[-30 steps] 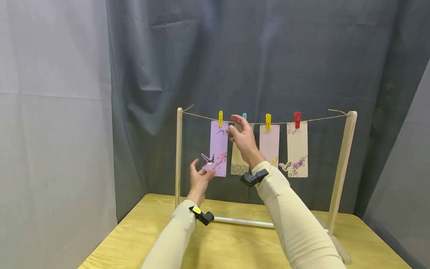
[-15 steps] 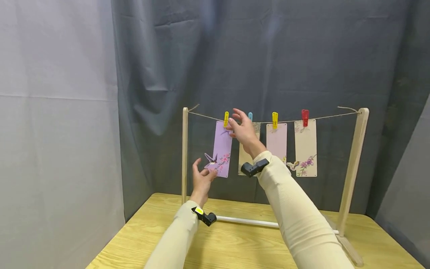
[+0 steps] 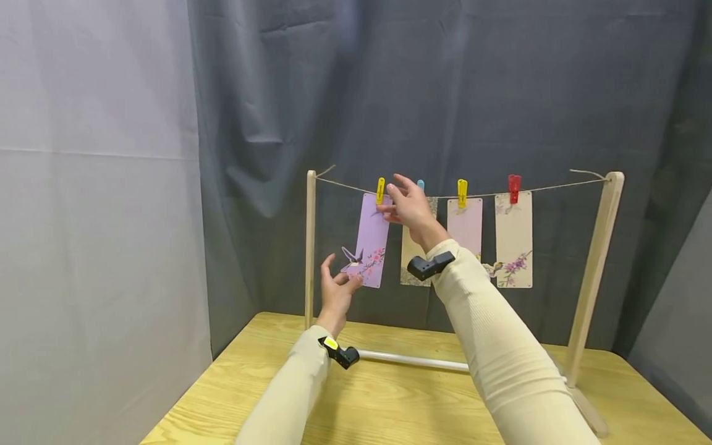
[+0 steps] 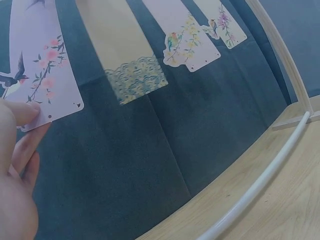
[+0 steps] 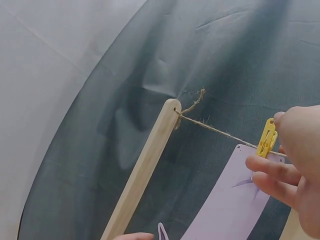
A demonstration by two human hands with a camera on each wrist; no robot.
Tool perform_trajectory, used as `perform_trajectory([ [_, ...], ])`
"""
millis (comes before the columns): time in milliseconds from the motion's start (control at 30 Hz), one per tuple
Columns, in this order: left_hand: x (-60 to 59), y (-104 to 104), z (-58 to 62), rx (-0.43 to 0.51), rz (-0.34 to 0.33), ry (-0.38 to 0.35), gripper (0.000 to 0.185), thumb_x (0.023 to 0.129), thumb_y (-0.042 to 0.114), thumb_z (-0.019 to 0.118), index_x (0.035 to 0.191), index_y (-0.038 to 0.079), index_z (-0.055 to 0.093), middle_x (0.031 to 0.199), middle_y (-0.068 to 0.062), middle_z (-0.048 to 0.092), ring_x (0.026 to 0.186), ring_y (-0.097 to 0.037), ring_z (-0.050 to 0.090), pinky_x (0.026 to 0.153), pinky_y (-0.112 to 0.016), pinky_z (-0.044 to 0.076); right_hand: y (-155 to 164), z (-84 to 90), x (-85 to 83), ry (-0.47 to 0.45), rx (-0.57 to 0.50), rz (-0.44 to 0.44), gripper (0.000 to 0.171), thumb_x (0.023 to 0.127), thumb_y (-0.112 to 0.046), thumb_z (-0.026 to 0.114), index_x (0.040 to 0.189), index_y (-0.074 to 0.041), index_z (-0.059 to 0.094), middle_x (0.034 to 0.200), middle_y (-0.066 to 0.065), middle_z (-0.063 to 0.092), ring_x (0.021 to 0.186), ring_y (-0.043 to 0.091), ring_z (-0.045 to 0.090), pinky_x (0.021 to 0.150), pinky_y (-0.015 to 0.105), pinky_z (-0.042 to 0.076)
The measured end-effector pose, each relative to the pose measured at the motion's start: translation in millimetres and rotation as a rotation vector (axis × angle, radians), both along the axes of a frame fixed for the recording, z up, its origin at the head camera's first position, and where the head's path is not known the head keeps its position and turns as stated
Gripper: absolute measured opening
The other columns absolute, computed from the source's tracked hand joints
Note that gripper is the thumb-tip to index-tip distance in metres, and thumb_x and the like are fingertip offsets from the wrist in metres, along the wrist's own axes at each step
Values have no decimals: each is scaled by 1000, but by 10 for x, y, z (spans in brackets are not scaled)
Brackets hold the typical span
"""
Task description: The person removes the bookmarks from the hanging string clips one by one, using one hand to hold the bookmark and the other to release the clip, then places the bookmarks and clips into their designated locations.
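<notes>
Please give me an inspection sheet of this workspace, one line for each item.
Surface: wooden table, pale yellow grain; a wooden frame stands on it.
Job's things: purple card with bird and flowers hangs from string by a yellow clip.
Clutter: three more cards hang on blue, yellow and red clips; white rod lies across the frame's base.
Hands: left hand pinches the purple card's lower corner; right hand reaches at the yellow clip, contact unclear.
Cables: nothing seen.
Surroundings: dark grey curtain behind, white sheet at left.
</notes>
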State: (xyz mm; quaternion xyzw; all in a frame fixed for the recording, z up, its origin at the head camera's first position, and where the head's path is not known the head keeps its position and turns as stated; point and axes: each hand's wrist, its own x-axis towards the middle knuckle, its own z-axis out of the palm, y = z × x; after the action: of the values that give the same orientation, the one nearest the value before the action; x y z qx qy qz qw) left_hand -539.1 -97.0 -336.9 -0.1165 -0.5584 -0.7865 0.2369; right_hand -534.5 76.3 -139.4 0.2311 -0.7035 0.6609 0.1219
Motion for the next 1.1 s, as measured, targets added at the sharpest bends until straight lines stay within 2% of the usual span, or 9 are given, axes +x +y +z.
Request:
perform_trajectory([
  [267, 45, 17, 69, -51, 6, -21, 90, 89, -7, 74, 161, 18, 26, 113, -25, 70, 98, -28, 69, 102, -48, 44, -49, 6, 5, -26, 8, -1, 55, 113, -29, 43, 165, -19, 27, 163, 10, 36, 102, 22, 72, 77, 29, 58],
  [400, 41, 35, 89, -54, -9, -19, 90, 89, -10, 72, 161, 15, 25, 116, -27, 69, 102, -33, 69, 101, -47, 45, -63, 5, 5, -16, -1, -3, 55, 113, -28, 42, 165, -16, 27, 163, 10, 36, 101, 23, 72, 75, 29, 58],
  [700, 19, 39, 51, -55, 27, -2, 87, 88, -6, 76, 158, 20, 32, 109, -19, 73, 94, -24, 70, 101, -47, 46, -81, 44, -11, -21, -14, 4, 56, 113, -29, 41, 165, -17, 25, 164, 13, 32, 104, 26, 72, 75, 28, 58],
  [933, -54, 37, 2, -58, 7, -6, 88, 88, -5, 76, 159, 18, 30, 107, -17, 73, 94, -24, 70, 102, -50, 44, -120, 110, -37, -18, 24, -43, 57, 112, -27, 45, 164, -12, 27, 152, 15, 46, 100, 23, 71, 75, 28, 58],
  [1100, -81, 0, -3, -61, -2, -17, 87, 88, -3, 77, 158, 23, 32, 107, -13, 73, 96, -25, 70, 104, -51, 43, -155, 152, -65, -18, 56, -61, 56, 111, -31, 50, 161, -10, 35, 146, 14, 52, 97, 21, 70, 78, 29, 57],
])
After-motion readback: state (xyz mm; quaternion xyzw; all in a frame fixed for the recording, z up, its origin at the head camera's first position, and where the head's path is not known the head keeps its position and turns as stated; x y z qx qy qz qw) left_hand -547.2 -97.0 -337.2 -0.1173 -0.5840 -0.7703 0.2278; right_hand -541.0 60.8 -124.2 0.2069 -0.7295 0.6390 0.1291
